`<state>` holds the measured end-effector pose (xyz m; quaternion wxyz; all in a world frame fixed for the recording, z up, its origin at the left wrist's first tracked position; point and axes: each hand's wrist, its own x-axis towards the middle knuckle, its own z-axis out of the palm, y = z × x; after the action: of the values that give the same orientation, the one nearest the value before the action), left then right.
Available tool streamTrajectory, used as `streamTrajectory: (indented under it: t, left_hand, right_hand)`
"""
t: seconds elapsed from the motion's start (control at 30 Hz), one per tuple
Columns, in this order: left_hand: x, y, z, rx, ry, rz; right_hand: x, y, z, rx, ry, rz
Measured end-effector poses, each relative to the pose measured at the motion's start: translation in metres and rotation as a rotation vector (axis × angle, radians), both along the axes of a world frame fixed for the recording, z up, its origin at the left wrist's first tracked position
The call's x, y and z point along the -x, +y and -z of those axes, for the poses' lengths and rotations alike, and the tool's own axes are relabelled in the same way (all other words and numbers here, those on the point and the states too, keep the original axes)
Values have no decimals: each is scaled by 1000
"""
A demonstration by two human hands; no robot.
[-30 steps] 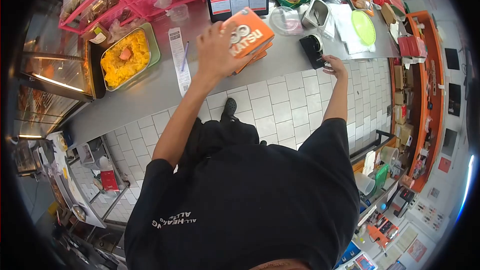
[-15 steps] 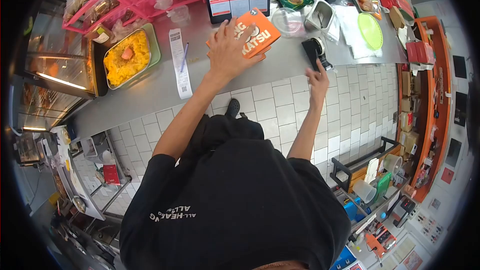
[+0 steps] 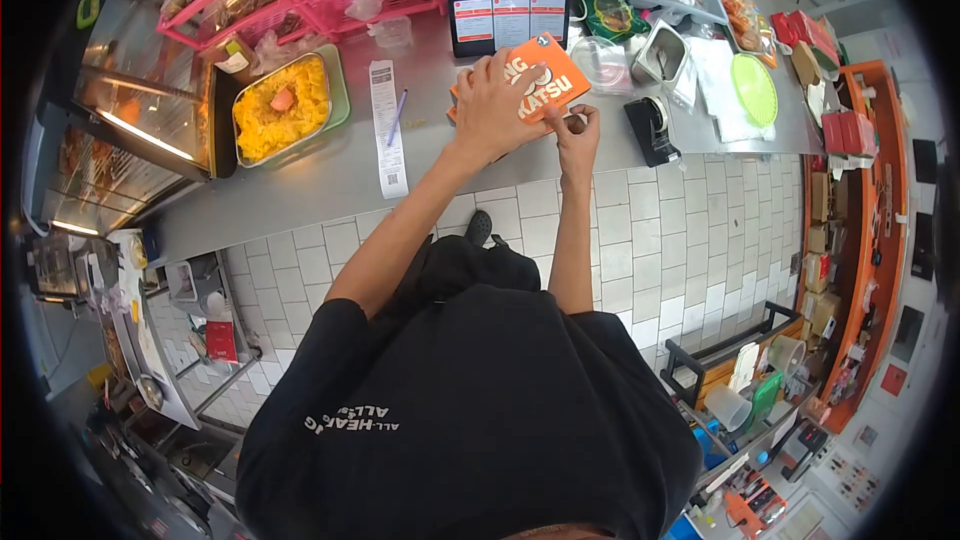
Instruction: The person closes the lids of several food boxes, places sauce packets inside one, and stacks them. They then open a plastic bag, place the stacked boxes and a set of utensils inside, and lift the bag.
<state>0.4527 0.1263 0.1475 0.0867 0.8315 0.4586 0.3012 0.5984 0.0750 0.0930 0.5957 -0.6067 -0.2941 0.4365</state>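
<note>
On the bench point(image 3: 340, 185), an orange box under a spread left hand point(image 3: 488, 112)

The box point(image 3: 556, 70) sits near the front edge of the bench, just in front of a standing tablet point(image 3: 508, 20). White lettering on its top ends in "KATSU". The left hand lies across the top and left part of the box, its fingers point(image 3: 482, 77) reaching away from the person, parted and not curled round it. The right hand point(image 3: 577, 138) is at the box's near right corner, thumb and forefinger drawn close together; whether they have hold of the cardboard or of something small, I cannot tell.

To the right of that hand, apart from it, rests a black tape dispenser point(image 3: 643, 130) with a roll in it. Behind and to the right of the box are a clear plastic tub point(image 3: 602, 65), a metal container point(image 3: 655, 58) and a round green lid point(image 3: 754, 90).

Left of the left hand, a long printed receipt point(image 3: 385, 100) lies flat, a pen point(image 3: 398, 118) along its right side. Farther left is a metal tray point(image 3: 285, 147) filled with yellow food point(image 3: 275, 125).
</note>
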Motion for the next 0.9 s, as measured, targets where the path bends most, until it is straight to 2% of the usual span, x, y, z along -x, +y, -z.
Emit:
streamTrajectory:
  t: [0.07, 0.13, 0.2, 0.27, 0.33, 0.4, 0.43, 0.47, 0.5, 0.53, 0.57, 0.6, 0.63, 0.67, 0.73, 0.77, 0.8, 0.83, 0.9]
  left_hand:
    - [-1, -1, -2, 13, -12, -7]
    - [-1, 3, -8, 17, -24, -50]
    - [-2, 7, -20, 230, -67, -71]
    - [3, 18, -6, 261, -187, -47]
    - [27, 28, 10, 126, -520, -51]
    - [105, 14, 18, 59, -434, -172]
    - [146, 10, 24, 38, -372, -178]
    - [200, 2, 46, 71, -351, -217]
    - [260, -11, 60, 273, -344, -298]
    - [322, -24, 105, 303, -472, -384]
    - [393, -42, 132, 302, -429, -528]
    - [460, -65, 141, 333, -549, -708]
    - [524, -77, 149, 332, -497, -927]
    - [606, -86, 183, 195, -326, -1065]
    - [725, -102, 170, 237, -220, -1326]
    - [777, -105, 161, 204, -224, -1360]
    - [821, -107, 156, 232, -167, -1414]
    - [861, -110, 155, 265, -114, -1469]
    - [922, -116, 173, 105, -33, -1458]
  right_hand:
    - [-7, 5, 52, -179, 80, 49]
    - [-9, 1, 80, -136, 68, 79]
    - [-8, -9, 98, -101, 66, 186]
    - [-4, -27, 109, -142, 49, 249]
    - [-2, -44, 121, -43, 46, 350]
    - [19, -70, 118, -31, 14, 475]
    - [8, -85, 135, 93, 101, 421]
    - [8, -101, 158, 59, 27, 414]
    - [22, -117, 157, 124, -188, 411]
    - [31, -133, 165, 230, -259, 418]
    - [43, -147, 174, 277, -386, 430]
    - [58, -160, 177, 227, -303, 422]
    - [70, -170, 178, 276, -310, 391]
    - [88, -176, 182, 324, -368, 382]
    - [134, -185, 182, 318, -486, 296]
    - [178, -186, 157, 349, -466, 231]
    - [196, -189, 167, 350, -556, 139]
    - [229, -186, 165, 338, -439, 113]
    - [292, -181, 156, 301, -452, -124]
